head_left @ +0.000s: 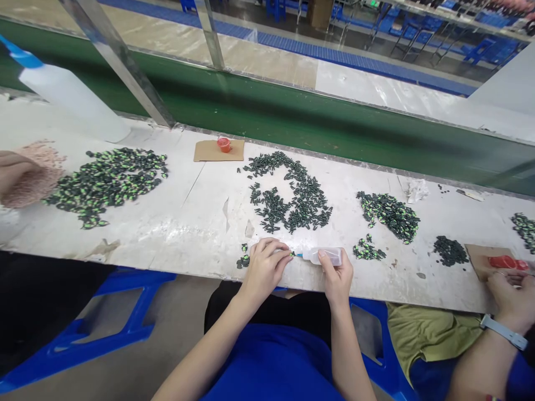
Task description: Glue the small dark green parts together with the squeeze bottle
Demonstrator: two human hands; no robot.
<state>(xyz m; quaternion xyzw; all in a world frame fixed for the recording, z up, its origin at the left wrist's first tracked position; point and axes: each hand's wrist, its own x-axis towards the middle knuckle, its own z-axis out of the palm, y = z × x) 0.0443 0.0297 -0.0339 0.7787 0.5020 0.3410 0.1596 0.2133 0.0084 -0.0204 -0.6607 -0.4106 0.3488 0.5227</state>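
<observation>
My right hand is wrapped round a small clear squeeze bottle, held on its side with its blue nozzle pointing left. The nozzle tip meets a small black-and-green piece pinched between my left thumb and fingers. My left hand rests over the table's front edge, beside a few loose black-and-green pieces. Beyond my hands spreads a heap of small dark green pieces. Right of the bottle lies a small group of black-and-green pieces.
Larger heaps of black-and-green pieces lie left and right. A big white bottle stands at the back left. Cardboard bears a red cup. Co-workers' hands are at the far left and right. A green wall backs the table.
</observation>
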